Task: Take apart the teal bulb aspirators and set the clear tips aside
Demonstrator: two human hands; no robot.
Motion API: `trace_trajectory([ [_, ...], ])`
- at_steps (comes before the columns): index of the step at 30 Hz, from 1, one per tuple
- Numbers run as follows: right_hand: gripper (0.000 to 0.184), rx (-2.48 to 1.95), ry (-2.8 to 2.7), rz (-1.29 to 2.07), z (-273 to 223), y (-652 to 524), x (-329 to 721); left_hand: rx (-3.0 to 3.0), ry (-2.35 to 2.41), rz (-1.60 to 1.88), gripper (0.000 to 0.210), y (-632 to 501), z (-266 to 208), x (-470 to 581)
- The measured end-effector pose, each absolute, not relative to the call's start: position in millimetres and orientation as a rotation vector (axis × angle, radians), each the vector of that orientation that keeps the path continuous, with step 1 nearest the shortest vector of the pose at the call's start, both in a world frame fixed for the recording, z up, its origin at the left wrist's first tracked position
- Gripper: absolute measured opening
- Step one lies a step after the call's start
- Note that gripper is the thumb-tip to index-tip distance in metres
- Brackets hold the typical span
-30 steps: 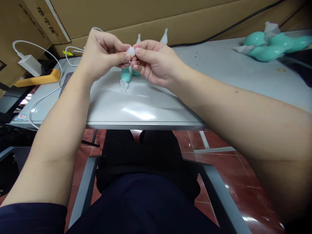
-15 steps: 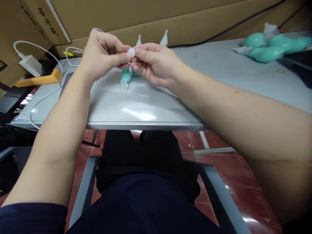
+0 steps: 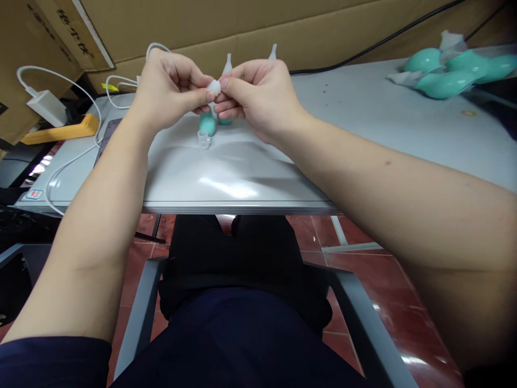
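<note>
Above the table, a small white rounded plastic piece point(image 3: 215, 87) is pinched at the fingertips of both hands. My left hand point(image 3: 172, 86) grips its left side between thumb and fingers. On its right side, my right hand point(image 3: 264, 94) has thumb and fingers closed. Just below and behind the fingers stand a teal bulb point(image 3: 207, 125) and a second teal bulb point(image 3: 224, 121), partly hidden. A small clear plastic cap point(image 3: 204, 139) lies before the nearer bulb. Behind my right hand rise a whitish pointed nozzle point(image 3: 228, 63) and another nozzle tip point(image 3: 273, 52), their lower parts covered.
Several bagged teal bulbs point(image 3: 448, 81) lie at the table's right. On the left are a white charger point(image 3: 50, 108), an orange power strip point(image 3: 78, 129), white cables and a dark flat device point(image 3: 107, 137). Cardboard point(image 3: 194, 27) lines the back, with a black cable point(image 3: 363, 51) along it.
Both hands stay pinched on the white piece. My right hand has turned slightly and its fingers have curled in, covering more of the right nozzle. The view has shifted a little.
</note>
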State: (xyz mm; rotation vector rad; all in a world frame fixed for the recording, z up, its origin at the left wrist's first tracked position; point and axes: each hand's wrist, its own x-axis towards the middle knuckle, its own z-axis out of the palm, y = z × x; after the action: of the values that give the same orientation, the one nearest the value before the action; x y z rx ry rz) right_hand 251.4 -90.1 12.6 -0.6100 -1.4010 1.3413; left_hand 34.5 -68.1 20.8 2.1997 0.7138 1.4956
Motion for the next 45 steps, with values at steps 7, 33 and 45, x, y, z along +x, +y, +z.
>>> trace_trajectory([
  [7,0.028,-0.614,-1.423,1.323,12.7,-88.1,251.9,2.162,0.722,1.497,0.064,-69.4,22.2,36.4],
  [33,0.022,-0.689,-1.311,1.821,22.5,-80.2,267.6,2.259,0.627,1.344,0.043,-57.0,25.0,22.2],
  [45,0.030,-0.715,-1.374,1.554,25.7,-93.8,258.1,2.263,0.725,1.408,0.044,-68.7,26.7,26.5],
])
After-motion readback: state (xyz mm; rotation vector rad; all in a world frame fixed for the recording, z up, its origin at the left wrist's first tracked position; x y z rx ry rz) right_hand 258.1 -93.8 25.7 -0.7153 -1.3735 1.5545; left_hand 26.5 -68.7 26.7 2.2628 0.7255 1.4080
